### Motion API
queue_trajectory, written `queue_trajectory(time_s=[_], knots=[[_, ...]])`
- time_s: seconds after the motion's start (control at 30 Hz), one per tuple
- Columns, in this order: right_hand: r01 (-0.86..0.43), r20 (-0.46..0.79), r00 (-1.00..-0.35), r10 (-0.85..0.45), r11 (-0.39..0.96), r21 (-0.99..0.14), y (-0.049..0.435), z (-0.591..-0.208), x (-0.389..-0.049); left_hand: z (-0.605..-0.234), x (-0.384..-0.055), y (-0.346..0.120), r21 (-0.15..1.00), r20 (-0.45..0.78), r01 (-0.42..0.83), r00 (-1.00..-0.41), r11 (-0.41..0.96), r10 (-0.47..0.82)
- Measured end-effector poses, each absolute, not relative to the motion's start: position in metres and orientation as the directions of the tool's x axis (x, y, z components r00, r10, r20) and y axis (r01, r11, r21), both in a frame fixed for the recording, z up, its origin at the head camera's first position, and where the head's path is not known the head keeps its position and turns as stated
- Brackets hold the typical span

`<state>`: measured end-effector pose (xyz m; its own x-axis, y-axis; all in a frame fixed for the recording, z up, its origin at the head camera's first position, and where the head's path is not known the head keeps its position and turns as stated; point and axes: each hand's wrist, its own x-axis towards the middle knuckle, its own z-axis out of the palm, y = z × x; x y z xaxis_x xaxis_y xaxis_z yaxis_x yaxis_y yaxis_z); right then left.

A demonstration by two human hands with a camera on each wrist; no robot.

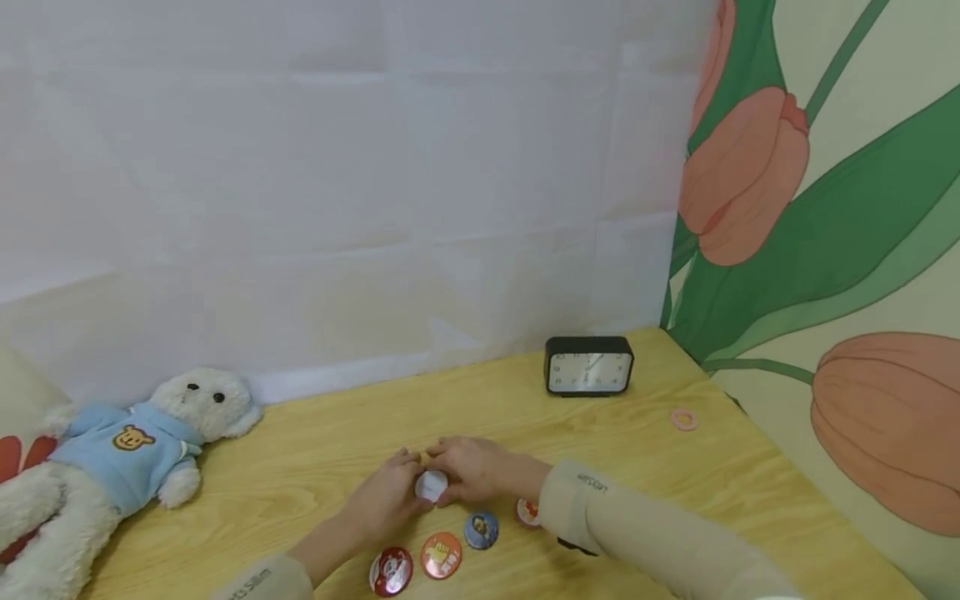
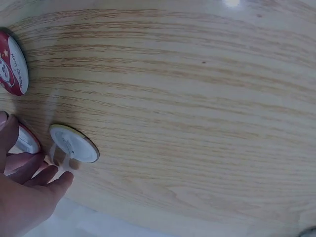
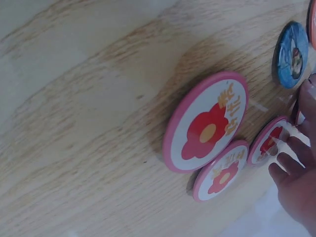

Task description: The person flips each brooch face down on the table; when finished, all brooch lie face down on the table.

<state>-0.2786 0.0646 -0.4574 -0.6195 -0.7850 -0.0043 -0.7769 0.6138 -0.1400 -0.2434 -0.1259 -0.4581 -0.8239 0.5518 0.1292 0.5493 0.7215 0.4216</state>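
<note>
Both hands meet over the wooden table around a small round button badge [image 1: 431, 486], its white side facing up. My left hand [image 1: 381, 498] grips it from the left, thumb near its lower edge. From the other side my right hand [image 1: 476, 471] pinches it too. In the left wrist view, another badge [image 2: 74, 143] shows its pale back just beyond the fingertips. Nearer me lie a red badge [image 1: 391, 572], an orange badge [image 1: 441, 556] and a blue badge [image 1: 481, 530]. Pink-rimmed flower badges [image 3: 207, 123] lie beside the right hand, partly under the sleeve in the head view.
A black clock [image 1: 588, 367] stands at the back right, with a small pink ring-shaped item [image 1: 684, 419] in front of it. A plush toy in a blue top [image 1: 123, 454] lies at the left. A white cloth [image 1: 337, 208] hangs behind the table.
</note>
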Motion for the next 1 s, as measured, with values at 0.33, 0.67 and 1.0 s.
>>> queue_trajectory(time_s=[0.33,0.67,1.0], knots=[[-0.734,-0.012,-0.658,-0.753,0.645,-0.213,0.067,-0.452,-0.279,-0.451,-0.243,-0.122,0.412,0.165,0.558,-0.823,0.720,0.543],[-0.761,0.017,-0.628,-0.778,0.609,-0.223,0.109,-0.437,-0.278,-0.451,-0.249,-0.093,0.437,0.104,0.584,-0.788,0.684,0.607],[-0.686,-0.095,-0.686,-0.722,0.685,-0.247,0.131,-0.436,-0.281,-0.456,-0.251,-0.065,0.351,0.168,0.679,-0.723,0.645,0.670]])
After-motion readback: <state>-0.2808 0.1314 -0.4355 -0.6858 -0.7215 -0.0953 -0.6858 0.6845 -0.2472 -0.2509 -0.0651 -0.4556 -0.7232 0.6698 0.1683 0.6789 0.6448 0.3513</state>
